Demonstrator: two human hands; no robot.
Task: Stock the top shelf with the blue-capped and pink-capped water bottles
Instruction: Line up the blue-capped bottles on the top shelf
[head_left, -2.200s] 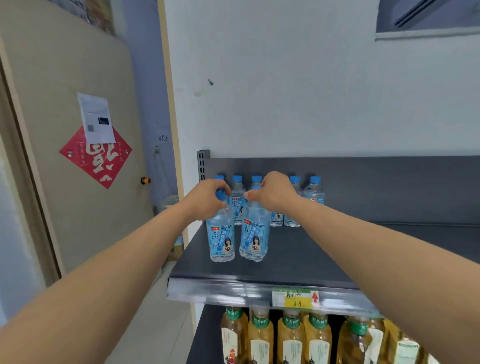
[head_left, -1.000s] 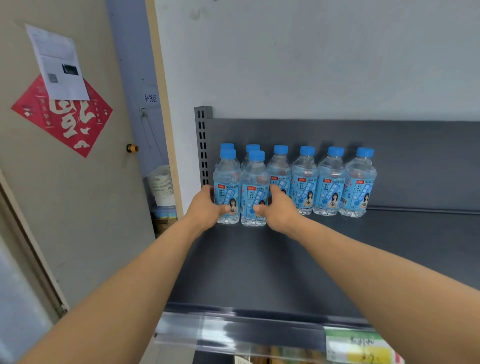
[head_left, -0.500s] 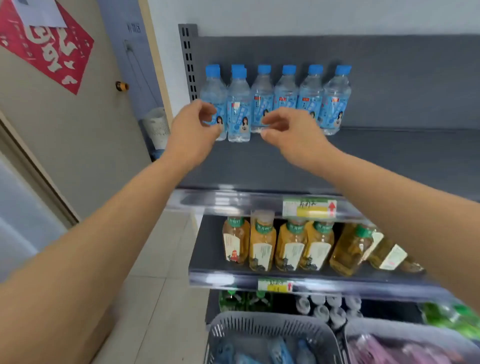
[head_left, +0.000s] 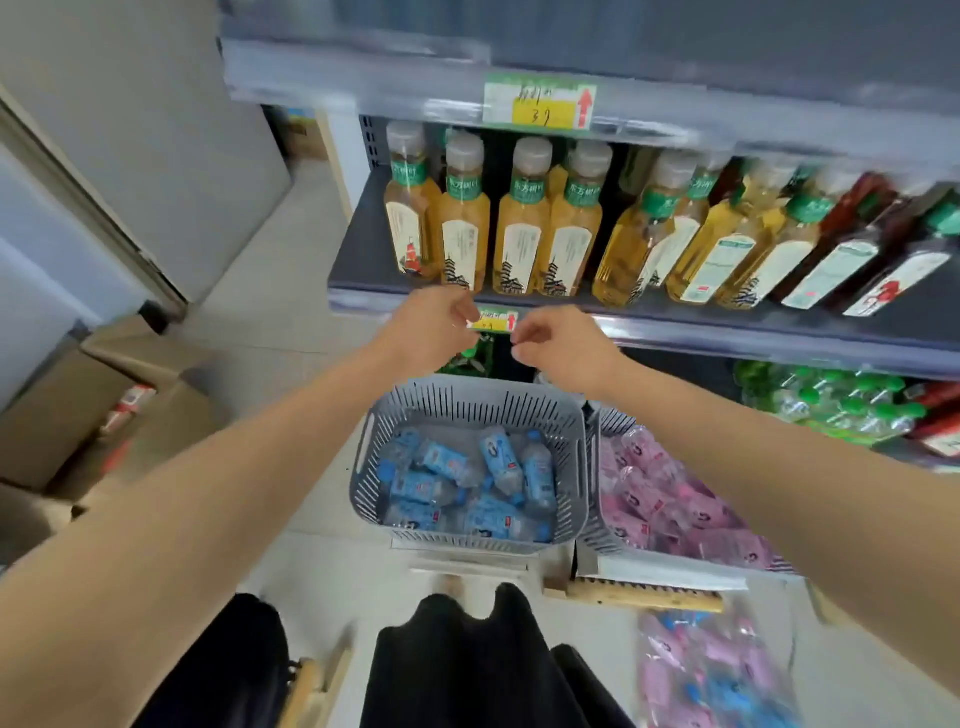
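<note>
Neither grip held anything. Left grip (head_left: 431, 327) and right grip (head_left: 566, 345) hung close together without touching, fingers loosely curled, in front of the edge of the middle shelf (head_left: 727, 335) and above the far rim of the grey basket (head_left: 467, 402). That basket stood below my arms and held the blue-capped water bottles (head_left: 467, 483), lying in a jumble. Just beside it on my right, a second basket (head_left: 597, 525) held the pink-capped water bottles (head_left: 670, 499), partly hidden by my right forearm. I saw the top shelf (head_left: 363, 78) only as a blurred front edge at the upper border, with a yellow price tag (head_left: 537, 101) on it; I could not tell what stood on it. Amber tea bottles (head_left: 519, 223) stood in a row on the middle shelf, with darker bottles (head_left: 857, 254) to their right. Green-capped bottles (head_left: 831, 400) were on the shelf beneath. Cardboard boxes (head_left: 104, 410) sat to my left, and a plastic-wrapped pack (head_left: 711, 670) of pink and blue bottles lay on the floor at lower right.
</note>
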